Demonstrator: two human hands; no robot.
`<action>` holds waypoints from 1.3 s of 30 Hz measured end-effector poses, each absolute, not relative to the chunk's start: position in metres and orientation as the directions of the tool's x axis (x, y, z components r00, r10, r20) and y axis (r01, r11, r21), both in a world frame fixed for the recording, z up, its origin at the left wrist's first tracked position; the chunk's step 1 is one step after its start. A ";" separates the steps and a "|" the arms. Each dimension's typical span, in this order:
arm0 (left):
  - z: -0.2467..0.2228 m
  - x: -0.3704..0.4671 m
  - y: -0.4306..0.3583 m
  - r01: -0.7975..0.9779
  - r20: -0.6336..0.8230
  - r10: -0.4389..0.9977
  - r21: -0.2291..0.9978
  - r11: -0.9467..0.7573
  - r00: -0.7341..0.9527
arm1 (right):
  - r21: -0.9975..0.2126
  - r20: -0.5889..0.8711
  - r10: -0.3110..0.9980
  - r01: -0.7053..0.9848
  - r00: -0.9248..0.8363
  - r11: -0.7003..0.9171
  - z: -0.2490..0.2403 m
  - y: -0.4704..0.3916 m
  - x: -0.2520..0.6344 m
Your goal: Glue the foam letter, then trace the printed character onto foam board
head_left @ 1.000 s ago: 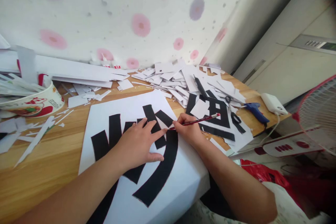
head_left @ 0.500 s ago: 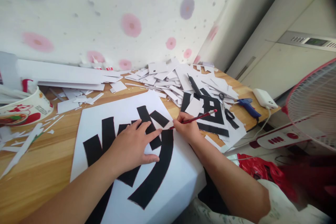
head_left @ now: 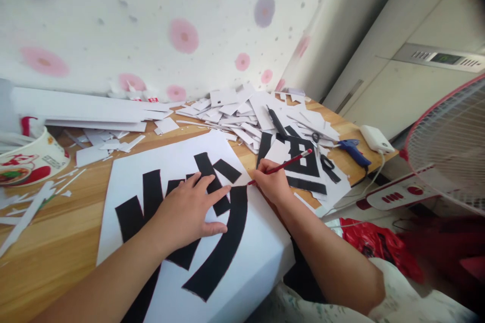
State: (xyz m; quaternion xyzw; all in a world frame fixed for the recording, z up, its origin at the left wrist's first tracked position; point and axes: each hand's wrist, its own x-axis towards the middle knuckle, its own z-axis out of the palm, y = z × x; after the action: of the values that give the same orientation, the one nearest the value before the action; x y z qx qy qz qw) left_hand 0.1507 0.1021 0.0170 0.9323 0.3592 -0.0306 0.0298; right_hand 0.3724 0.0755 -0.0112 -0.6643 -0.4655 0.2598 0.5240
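Note:
My left hand [head_left: 187,212] lies with spread fingers on the black cut-out shapes [head_left: 151,194], which rest on a large white sheet [head_left: 125,169]. Its fingertips reach a slanted black strip. To its right, my right hand [head_left: 271,181] is closed around a red pencil [head_left: 290,162], whose tip is at the top end of the curved black piece [head_left: 222,257]. A small black rectangle [head_left: 227,171] lies just above that end. The sheet bends down over the table's front edge.
White scraps [head_left: 235,111] are heaped at the back, with a black cutter [head_left: 276,121]. Scissors [head_left: 326,162], a blue glue gun [head_left: 354,152] and a white box [head_left: 377,139] lie right. A paper bowl [head_left: 36,159] stands left; a fan [head_left: 450,141] is at far right.
The whole view has shifted slightly, so things appear a little further left. My right hand's pencil is tilted a bit more steeply. My left hand keeps its place on the black shapes.

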 end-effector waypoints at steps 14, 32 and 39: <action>0.017 0.150 0.102 0.659 -0.069 0.655 0.037 -0.752 0.752 | -0.930 0.172 0.891 0.367 0.420 0.006 -0.011 0.077 0.375; 0.016 0.150 0.101 0.653 -0.047 0.652 0.096 -0.751 0.757 | -0.962 0.086 0.898 0.270 0.431 -0.038 -0.015 0.036 0.368; 0.016 0.149 0.100 0.645 -0.041 0.644 0.081 -0.760 0.764 | -0.884 0.126 0.880 0.455 0.458 -0.110 -0.024 0.037 0.371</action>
State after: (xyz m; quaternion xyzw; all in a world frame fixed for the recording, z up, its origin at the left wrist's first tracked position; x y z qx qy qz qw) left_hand 0.1495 0.1000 0.0155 0.9381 0.3435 -0.0056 0.0449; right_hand 0.3714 0.0372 -0.0235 -0.7105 -0.4698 0.2243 0.4734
